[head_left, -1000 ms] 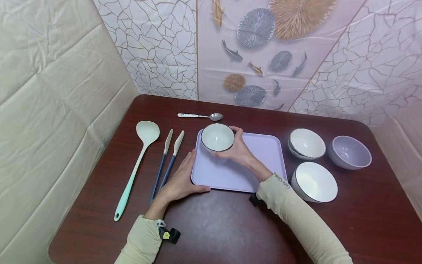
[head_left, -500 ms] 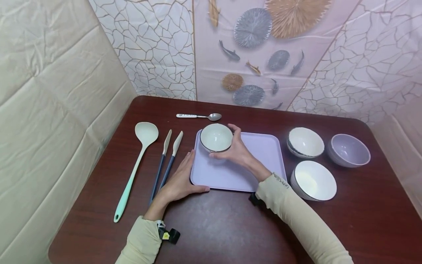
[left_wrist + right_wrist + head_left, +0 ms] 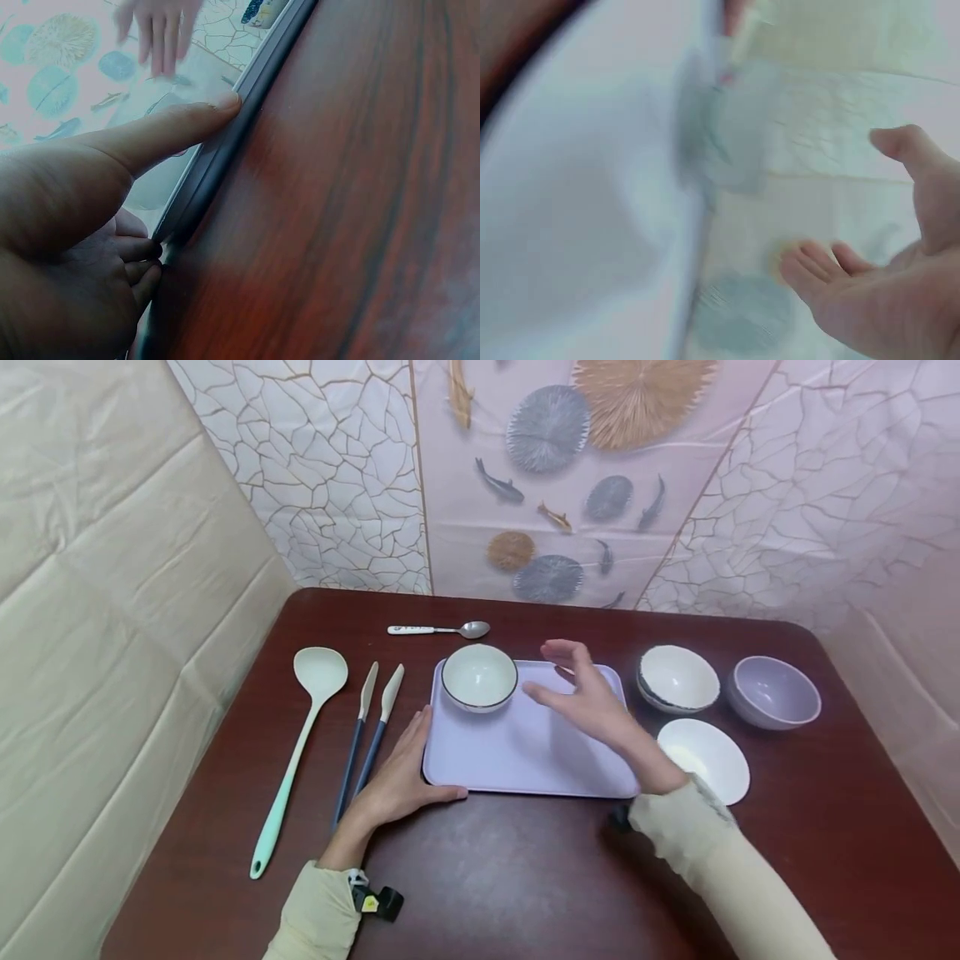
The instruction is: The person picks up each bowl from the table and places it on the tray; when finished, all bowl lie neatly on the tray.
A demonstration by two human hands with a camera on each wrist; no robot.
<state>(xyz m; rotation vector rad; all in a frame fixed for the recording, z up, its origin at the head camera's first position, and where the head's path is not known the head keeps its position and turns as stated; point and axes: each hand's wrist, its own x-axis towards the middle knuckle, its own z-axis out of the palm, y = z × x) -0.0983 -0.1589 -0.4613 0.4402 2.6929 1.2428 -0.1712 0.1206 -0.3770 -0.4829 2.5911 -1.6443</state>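
Note:
In the head view a white bowl with a dark rim (image 3: 480, 677) stands in the far left part of a lilac tray (image 3: 517, 760). My right hand (image 3: 585, 697) hovers over the tray to the right of this bowl, apart from it, thumb and fingers spread, holding nothing. The right wrist view, partly blurred, also shows that hand (image 3: 900, 292) with nothing in it. At the tray's near left corner rests my left hand (image 3: 397, 781), its fingers along the left side and its thumb along the front edge. In the left wrist view the thumb (image 3: 172, 131) touches the tray's edge.
Right of the tray stand a speckled-rim white bowl (image 3: 678, 678), a purple bowl (image 3: 776, 693) and a white bowl (image 3: 705, 758), partly behind my right forearm. Two blue-handled knives (image 3: 371, 722) and a mint-handled ladle (image 3: 300, 756) lie left. A teaspoon (image 3: 438, 629) lies behind the tray.
My right hand has let go of the dark-rimmed bowl and moved right, its fingers spreading. The bowl stays on the tray. My left hand keeps its place at the tray corner.

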